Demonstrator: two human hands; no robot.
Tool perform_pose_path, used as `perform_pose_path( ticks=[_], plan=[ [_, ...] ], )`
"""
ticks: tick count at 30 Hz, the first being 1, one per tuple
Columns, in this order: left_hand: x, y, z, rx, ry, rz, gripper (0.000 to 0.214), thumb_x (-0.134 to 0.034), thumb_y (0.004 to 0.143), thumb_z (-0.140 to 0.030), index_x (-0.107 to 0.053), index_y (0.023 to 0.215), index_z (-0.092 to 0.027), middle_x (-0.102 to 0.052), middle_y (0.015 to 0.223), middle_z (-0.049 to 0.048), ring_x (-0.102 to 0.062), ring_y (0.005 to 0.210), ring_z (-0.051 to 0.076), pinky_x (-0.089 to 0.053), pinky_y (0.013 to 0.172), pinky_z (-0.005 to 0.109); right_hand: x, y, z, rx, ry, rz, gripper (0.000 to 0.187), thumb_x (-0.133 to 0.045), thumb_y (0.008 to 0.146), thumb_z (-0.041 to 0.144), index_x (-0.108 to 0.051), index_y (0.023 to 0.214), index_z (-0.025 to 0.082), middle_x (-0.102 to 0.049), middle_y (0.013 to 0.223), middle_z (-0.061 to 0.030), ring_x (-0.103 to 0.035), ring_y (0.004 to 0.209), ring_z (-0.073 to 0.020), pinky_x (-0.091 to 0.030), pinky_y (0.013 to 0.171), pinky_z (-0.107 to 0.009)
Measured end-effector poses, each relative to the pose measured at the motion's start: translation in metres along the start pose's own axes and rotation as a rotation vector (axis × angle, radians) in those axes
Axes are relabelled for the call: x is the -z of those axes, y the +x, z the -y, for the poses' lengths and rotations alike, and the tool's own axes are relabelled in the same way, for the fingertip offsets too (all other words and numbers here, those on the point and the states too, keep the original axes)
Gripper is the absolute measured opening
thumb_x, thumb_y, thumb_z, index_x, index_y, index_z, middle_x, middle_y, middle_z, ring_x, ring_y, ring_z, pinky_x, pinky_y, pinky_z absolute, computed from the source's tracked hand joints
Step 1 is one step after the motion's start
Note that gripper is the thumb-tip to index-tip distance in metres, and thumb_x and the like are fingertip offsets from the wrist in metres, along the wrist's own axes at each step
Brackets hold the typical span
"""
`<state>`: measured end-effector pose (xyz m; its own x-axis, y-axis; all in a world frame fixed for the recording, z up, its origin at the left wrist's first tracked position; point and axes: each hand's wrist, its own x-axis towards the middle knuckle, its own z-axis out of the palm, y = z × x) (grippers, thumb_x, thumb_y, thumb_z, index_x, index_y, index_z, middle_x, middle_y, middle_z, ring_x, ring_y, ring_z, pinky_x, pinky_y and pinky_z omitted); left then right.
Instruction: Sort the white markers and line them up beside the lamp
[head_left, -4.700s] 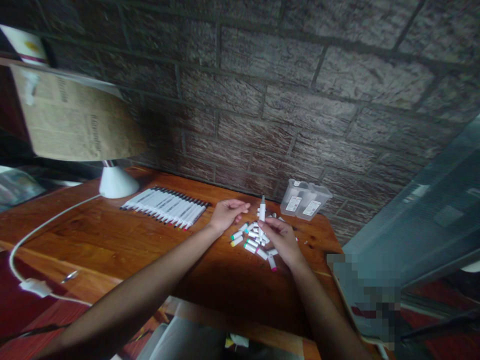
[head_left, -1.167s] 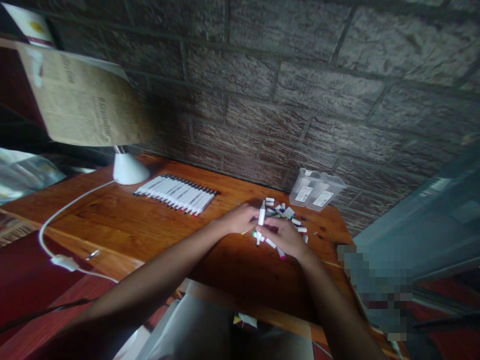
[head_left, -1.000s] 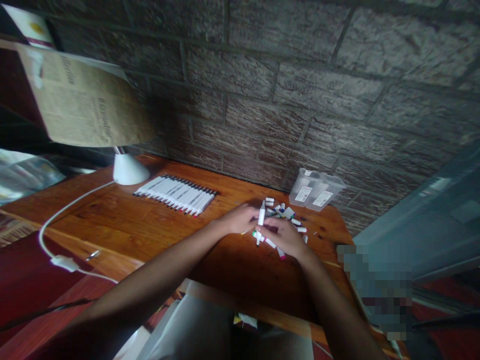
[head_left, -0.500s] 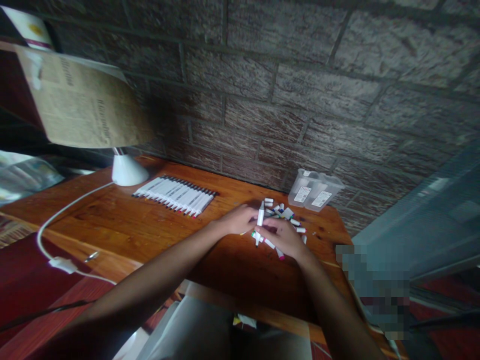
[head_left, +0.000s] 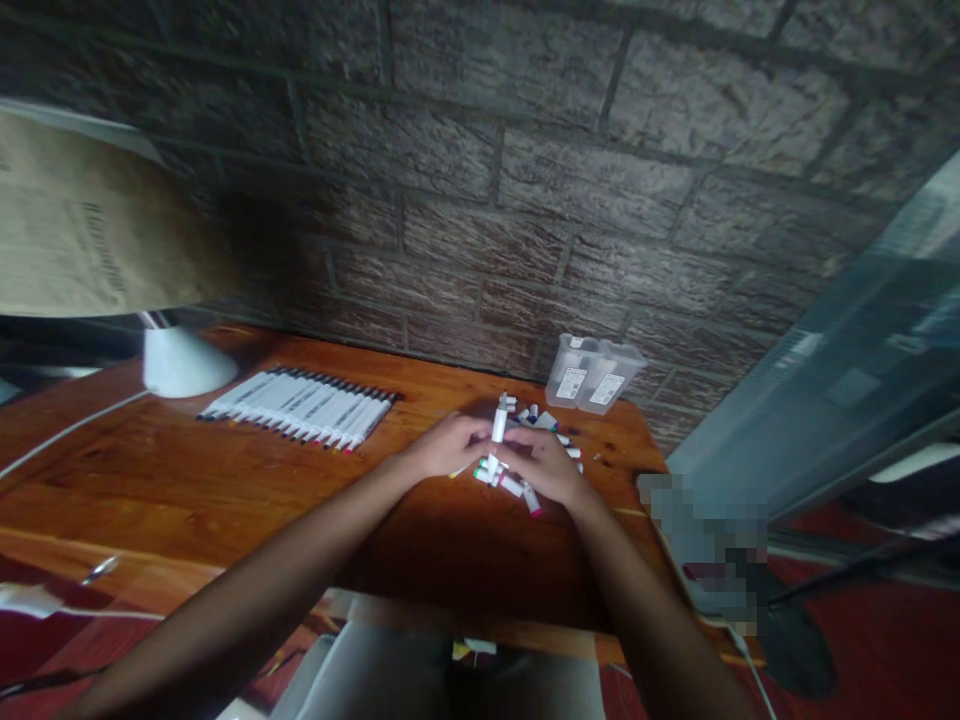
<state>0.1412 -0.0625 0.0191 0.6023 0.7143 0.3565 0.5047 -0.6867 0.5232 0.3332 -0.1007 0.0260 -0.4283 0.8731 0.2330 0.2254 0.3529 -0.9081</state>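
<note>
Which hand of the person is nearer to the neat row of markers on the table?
The left hand. It is to the right of the row of markers; the right hand is farther right, beyond the marker between the two hands.

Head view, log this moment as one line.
left hand: at marker; right hand: holding marker; caps: scattered nearby; marker row: on left; plastic boxes: behind caps

The marker I hold looks like smooth plastic, as does the row of markers. My desk is wood with a glossy finish, and its containers are translucent plastic. The wall looks like rough, matt stone, the lampshade like matt printed paper.
</note>
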Motion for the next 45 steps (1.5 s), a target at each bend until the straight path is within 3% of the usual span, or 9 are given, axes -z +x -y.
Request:
perform_pose_path(
  ticks=[7,13,20,26,29,33,38,45],
  plan=[
    [0.002,0.0,-0.006,0.033,-0.09,0.012,0.023,-0.052,0.088,-0.03,-0.067,0.078,-0.015,-0.062,0.066,-0.0011,-0.05,0.059,0.01,-0.034,0.057,0.019,0.01,0.001,0.008,-0.1,0.116,-0.113,0.035,-0.066,0.078,0.052,-0.069,0.086,0.018,-0.064,0.071,0.0008,-0.059,0.062,-0.0123,-0.046,0.054,-0.022],
    [0.003,0.0,-0.006,0.04,-0.139,0.004,0.027,-0.051,0.09,-0.035,-0.07,0.087,-0.015,-0.066,0.072,0.0001,-0.055,0.065,0.011,-0.039,0.062,0.019,0.019,0.003,0.009,-0.082,0.177,-0.23,0.036,-0.067,0.076,0.05,-0.071,0.093,0.018,-0.067,0.078,-0.0008,-0.058,0.064,-0.0126,-0.046,0.057,-0.023],
    [0.006,0.001,-0.012,0.065,-0.199,-0.09,0.028,-0.052,0.09,-0.036,-0.07,0.092,-0.015,-0.068,0.076,0.0013,-0.057,0.068,0.012,-0.042,0.066,0.02,0.019,0.002,0.012,-0.037,0.21,-0.242,0.033,-0.07,0.074,0.045,-0.072,0.091,0.018,-0.069,0.077,-0.0007,-0.059,0.065,-0.0135,-0.049,0.061,-0.025],
    [0.009,0.005,-0.017,0.126,-0.43,-0.255,0.031,-0.058,0.087,-0.041,-0.069,0.09,-0.013,-0.066,0.073,0.0018,-0.056,0.066,0.012,-0.043,0.064,0.021,0.01,0.001,0.003,0.003,0.033,-0.208,0.031,-0.067,0.08,0.044,-0.074,0.098,0.02,-0.072,0.082,-0.0025,-0.064,0.067,-0.0155,-0.053,0.059,-0.026],
    [0.011,0.006,-0.02,0.147,-0.553,-0.271,0.035,-0.06,0.084,-0.046,-0.068,0.088,-0.012,-0.059,0.063,-0.001,-0.052,0.06,0.01,-0.041,0.06,0.021,0.008,0.0,0.0,0.019,-0.1,-0.25,0.033,-0.069,0.078,0.042,-0.074,0.103,0.021,-0.074,0.084,-0.0038,-0.064,0.065,-0.0162,-0.052,0.056,-0.026],
    [0.012,0.007,-0.022,0.179,-0.687,-0.264,0.035,-0.065,0.081,-0.045,-0.067,0.086,-0.011,-0.055,0.06,-0.0029,-0.048,0.056,0.008,-0.038,0.057,0.02,0.008,0.0,0.0,0.059,-0.218,-0.322,0.027,-0.071,0.076,0.041,-0.076,0.093,0.021,-0.074,0.079,-0.0039,-0.061,0.057,-0.0147,-0.048,0.051,-0.025],
    [0.011,0.006,-0.024,0.191,-0.799,-0.229,0.037,-0.07,0.077,-0.045,-0.066,0.087,-0.01,-0.057,0.064,-0.0017,-0.047,0.056,0.008,-0.035,0.054,0.02,0.006,-0.002,0.004,0.135,-0.303,-0.291,0.024,-0.069,0.079,0.041,-0.077,0.093,0.022,-0.074,0.076,-0.002,-0.058,0.055,-0.0135,-0.044,0.052,-0.025],
    [0.017,0.009,-0.011,0.243,-0.957,-0.361,0.038,-0.065,0.082,-0.048,-0.055,0.067,-0.014,-0.042,0.051,-0.0058,-0.035,0.046,0.005,-0.026,0.047,0.02,0.006,-0.001,0.004,0.106,-0.283,-0.362,0.032,-0.057,0.088,0.046,-0.076,0.09,0.021,-0.072,0.075,-0.0028,-0.063,0.064,-0.0176,-0.048,0.062,-0.029]
  ],
)
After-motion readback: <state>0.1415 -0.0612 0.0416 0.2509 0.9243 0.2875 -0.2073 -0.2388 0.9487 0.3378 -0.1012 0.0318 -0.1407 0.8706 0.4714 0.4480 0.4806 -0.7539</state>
